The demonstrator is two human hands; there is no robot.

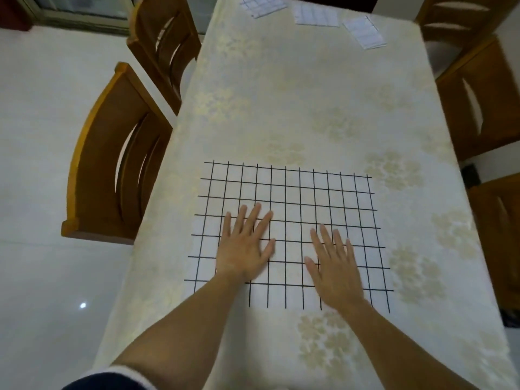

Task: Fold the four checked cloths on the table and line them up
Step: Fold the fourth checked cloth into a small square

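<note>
A cream, floral-patterned surface (323, 108) stands on a pale tiled floor (42, 136) among wooden chairs (112, 164). The left hand (244, 243) and right hand (334, 266) lie spread flat on the unfolded checked cloth (309, 192); three folded cloths (316, 14) sit along the far edge.

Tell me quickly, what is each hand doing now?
Left hand: open, flat on the checked cloth, holding nothing.
Right hand: open, flat on it, holding nothing.
</note>
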